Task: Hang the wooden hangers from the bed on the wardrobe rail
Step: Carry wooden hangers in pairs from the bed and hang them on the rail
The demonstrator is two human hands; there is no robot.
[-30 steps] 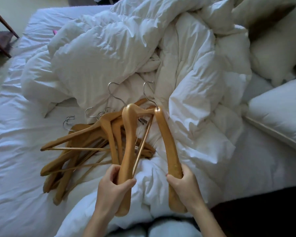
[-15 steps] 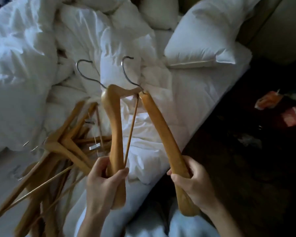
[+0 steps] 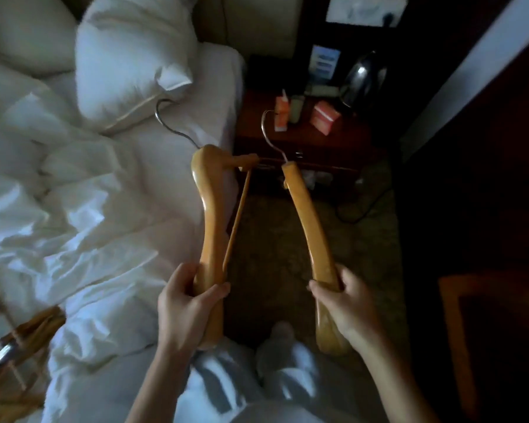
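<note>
At the lower left edge of the frame, a blurred pile of wooden hangers is seen lying on the bed, whose white bedding is rumpled. A white pillow is set in the upper left.

Just left of centre, the left hanger is grasped near its lower end by the left hand, with fingers and thumb wrapped round the wood. It is held over the bed's edge, its metal hook pointed up toward the pillow and its thin crossbar angled alongside.

Right of centre, the right hanger is gripped in the same manner by the right hand, above the dark carpet. The two hangers are held apart, closer at the top than at the hands.

In the upper right, a dark nightstand is seen, on which an orange box and a dark kettle are placed.
</note>
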